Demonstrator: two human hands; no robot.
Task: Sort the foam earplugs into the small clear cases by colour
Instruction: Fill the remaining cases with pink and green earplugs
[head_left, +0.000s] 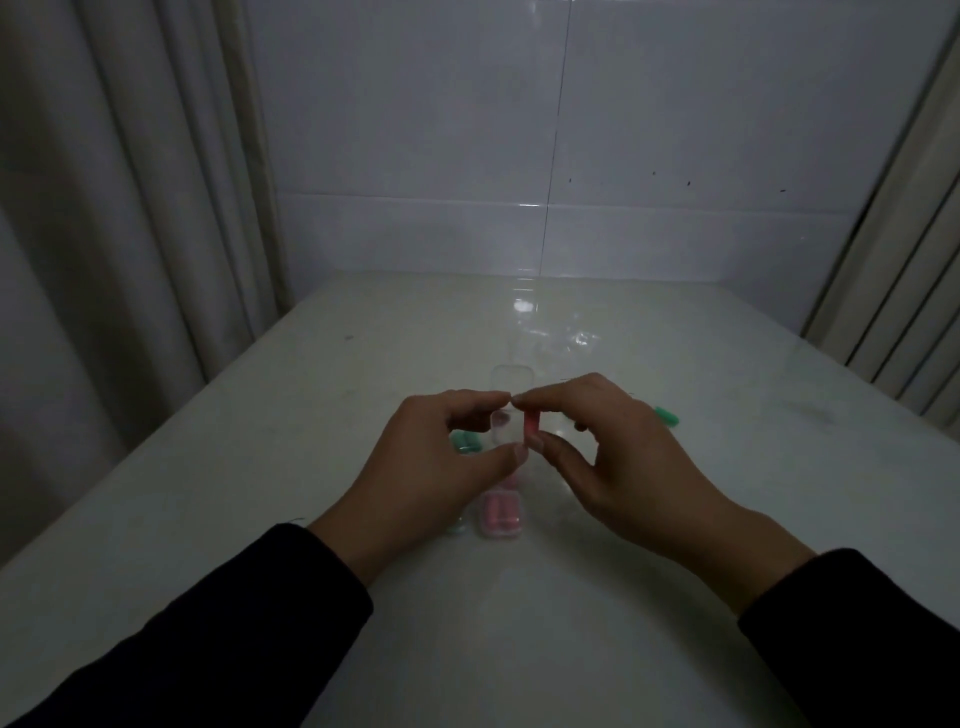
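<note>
My left hand (441, 467) pinches a small clear case (506, 428) between thumb and forefinger, above the table. My right hand (618, 457) pinches a pink foam earplug (532, 426) upright right beside that case. Below the hands a clear case holding pink earplugs (501, 514) lies on the table. Green earplugs (465, 441) show behind my left hand, and one green earplug (667, 415) lies past my right hand. Another clear case (511, 382) stands farther back. A case with green content (457, 527) peeks out under my left wrist.
The white table (311, 415) runs back to a tiled wall (571, 156). Curtains hang at the left (104, 208) and right (909, 312). The scene is dim.
</note>
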